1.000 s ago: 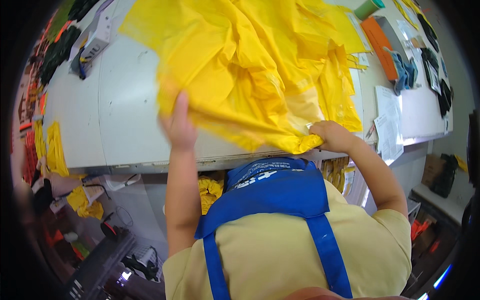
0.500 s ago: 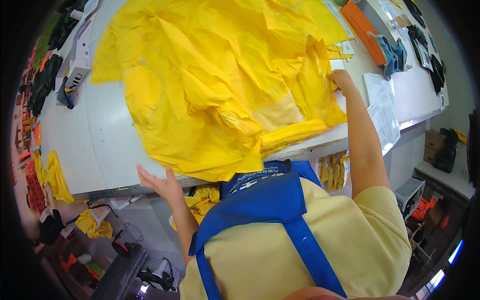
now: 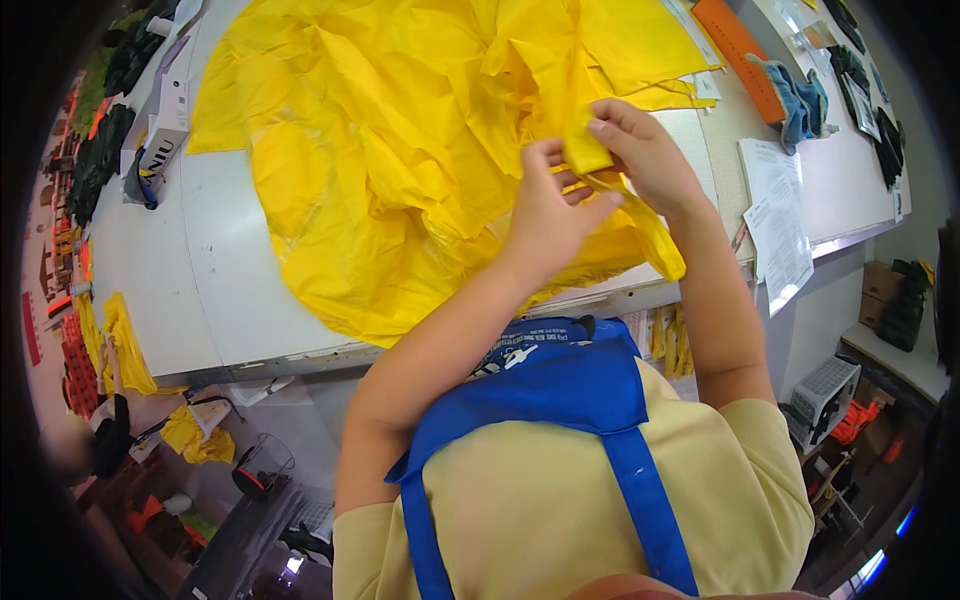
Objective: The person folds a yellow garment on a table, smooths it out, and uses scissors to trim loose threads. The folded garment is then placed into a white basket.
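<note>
A large, crumpled yellow garment (image 3: 370, 150) of thin, slightly shiny fabric covers much of the white worktable (image 3: 230, 310). Near its right side, both hands meet at a narrow sleeve-like end of it. My right hand (image 3: 652, 165) pinches that end between thumb and fingers from the right. Close beside it, my left hand (image 3: 552, 208) has its fingers curled at the same fabric, thumb stretched toward the right hand. Below the hands, a yellow strip (image 3: 655, 245) of the garment hangs in a loop. The fabric between the fingers is partly hidden.
Printed sheets (image 3: 777, 220) lie at the table's right edge, near a blue cloth (image 3: 792, 100) and an orange box (image 3: 738, 60). At left stands a white box (image 3: 165, 115). Beyond the table's left end, a person's arm (image 3: 112, 365) is by more yellow fabric (image 3: 125, 340).
My left hand has moved from the table's front edge up and right to join the right hand. The right hand has shifted left, lifting the garment's right end, which is now gathered between both hands.
</note>
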`<action>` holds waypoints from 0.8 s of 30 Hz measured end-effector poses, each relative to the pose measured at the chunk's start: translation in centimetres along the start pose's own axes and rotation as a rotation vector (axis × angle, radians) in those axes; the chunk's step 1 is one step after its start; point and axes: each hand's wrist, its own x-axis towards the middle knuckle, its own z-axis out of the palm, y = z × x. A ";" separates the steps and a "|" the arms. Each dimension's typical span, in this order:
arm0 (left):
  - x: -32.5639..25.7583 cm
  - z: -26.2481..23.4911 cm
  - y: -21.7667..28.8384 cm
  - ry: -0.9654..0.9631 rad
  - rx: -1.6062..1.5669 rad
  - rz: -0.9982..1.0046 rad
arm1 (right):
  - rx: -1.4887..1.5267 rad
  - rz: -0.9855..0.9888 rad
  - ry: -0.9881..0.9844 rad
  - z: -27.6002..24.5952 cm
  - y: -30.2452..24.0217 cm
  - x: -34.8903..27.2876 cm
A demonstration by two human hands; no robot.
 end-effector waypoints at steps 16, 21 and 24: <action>-1.6 -5.1 0.0 -0.040 -1.127 -0.312 | -0.949 -0.676 0.071 4.4 3.3 -10.4; -2.2 -5.8 -0.2 -0.148 -1.141 -0.255 | -0.855 -0.607 -0.036 4.7 2.9 -10.3; -3.8 -5.8 -1.4 -0.042 -0.505 -0.468 | -0.975 -0.279 -0.337 1.6 2.2 -8.8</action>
